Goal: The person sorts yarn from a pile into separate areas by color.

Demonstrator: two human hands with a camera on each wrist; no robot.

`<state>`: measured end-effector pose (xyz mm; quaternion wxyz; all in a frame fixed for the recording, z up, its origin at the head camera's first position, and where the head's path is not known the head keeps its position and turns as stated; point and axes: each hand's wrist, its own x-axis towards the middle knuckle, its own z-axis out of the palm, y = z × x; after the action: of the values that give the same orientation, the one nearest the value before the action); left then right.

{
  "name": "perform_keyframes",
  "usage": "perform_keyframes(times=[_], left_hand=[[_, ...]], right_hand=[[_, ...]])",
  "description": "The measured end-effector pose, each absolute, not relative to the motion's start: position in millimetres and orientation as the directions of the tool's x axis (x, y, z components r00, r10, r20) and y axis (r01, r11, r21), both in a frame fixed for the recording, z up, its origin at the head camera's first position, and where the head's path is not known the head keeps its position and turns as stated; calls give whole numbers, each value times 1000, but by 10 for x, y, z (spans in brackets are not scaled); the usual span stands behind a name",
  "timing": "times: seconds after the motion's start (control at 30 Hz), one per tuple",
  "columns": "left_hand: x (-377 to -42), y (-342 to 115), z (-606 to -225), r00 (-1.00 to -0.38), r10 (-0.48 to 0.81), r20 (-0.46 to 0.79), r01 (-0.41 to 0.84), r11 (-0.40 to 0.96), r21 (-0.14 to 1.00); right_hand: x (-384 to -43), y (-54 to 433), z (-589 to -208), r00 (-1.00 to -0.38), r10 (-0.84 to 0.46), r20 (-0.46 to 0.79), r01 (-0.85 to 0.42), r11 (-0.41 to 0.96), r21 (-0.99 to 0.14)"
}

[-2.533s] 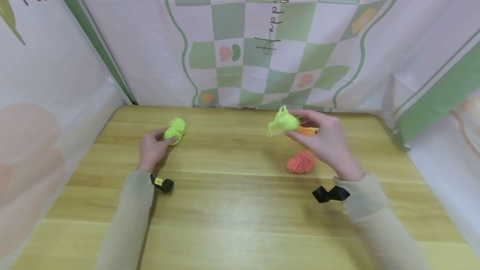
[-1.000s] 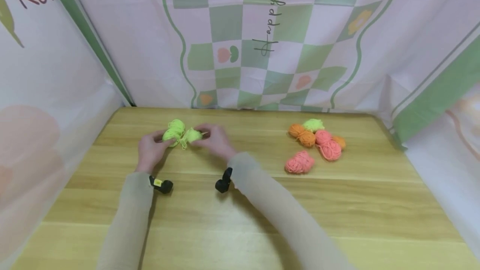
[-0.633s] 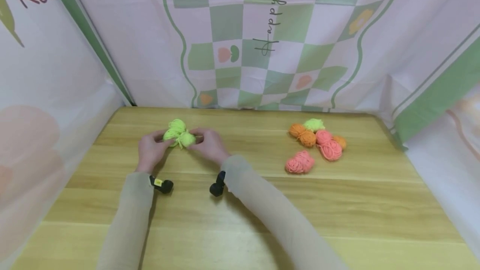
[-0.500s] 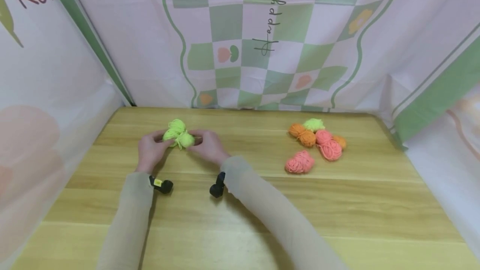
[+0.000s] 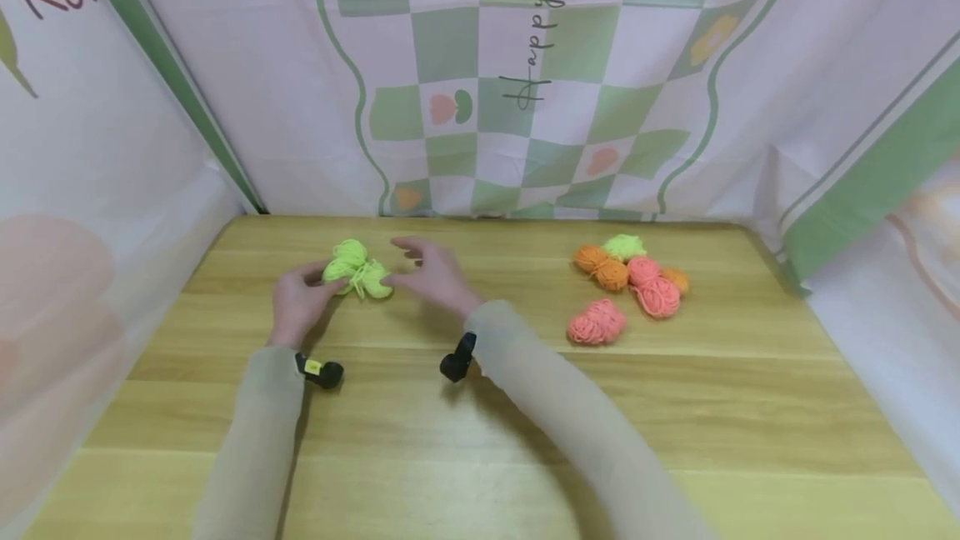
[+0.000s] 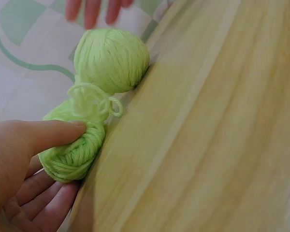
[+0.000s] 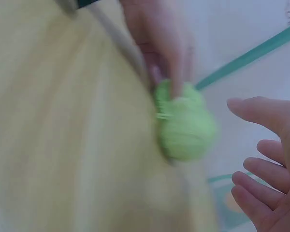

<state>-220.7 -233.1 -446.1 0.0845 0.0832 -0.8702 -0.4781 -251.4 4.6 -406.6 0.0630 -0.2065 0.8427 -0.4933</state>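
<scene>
My left hand (image 5: pixel 296 302) grips a neon-green ball of yarn (image 5: pixel 348 255) at the table's left, its thumb on top and fingers round the far side. Against that ball lies a second neon-green yarn ball (image 5: pixel 377 282), smooth and round in the left wrist view, with loose loops of strand where the two meet. My right hand (image 5: pixel 441 277) is just right of the second ball, thumb and fingers spread and nothing between them. A gap shows between those fingers and the yarn in the right wrist view, where the yarn is blurred.
At the right of the wooden table (image 5: pixel 480 432) sits a cluster of yarn: an orange bundle (image 5: pixel 600 267), a green ball (image 5: pixel 624 247), a pink bundle (image 5: pixel 654 288) and another orange piece (image 5: pixel 677 280). A separate pink bundle (image 5: pixel 597 322) lies nearer. Printed cloth (image 5: pixel 517 123) hangs behind.
My right hand carried the second green ball leftward from the right side, set it against the first, then let go and drew back slightly right. My left hand stays on its ball.
</scene>
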Motion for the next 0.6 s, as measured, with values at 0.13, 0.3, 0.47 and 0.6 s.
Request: perform_keyframes(times=[0.13,0.3,0.47,0.6], left_hand=[[-2204,-2339,-4458,-971,-233,59,-76,531,844],[-2196,-2335,-4453,-971,-231,57,-78,535,841],[-2193,-2333,-4459,-971,-226,79,-60,548,834],[-2192,-2328,-4460,-970,-224,96,-47,558,829]], right_hand=[[-2578,245,-3872,-900,-394,185,-350,404,-845],[-2629,531,-3614,-904,-336,264,-388,388,-836],[-2642,844,-3382,-917,-286,277,-378,410,-830],[-2644,1092,-3240,-915,-264,306,-392,396,-830]])
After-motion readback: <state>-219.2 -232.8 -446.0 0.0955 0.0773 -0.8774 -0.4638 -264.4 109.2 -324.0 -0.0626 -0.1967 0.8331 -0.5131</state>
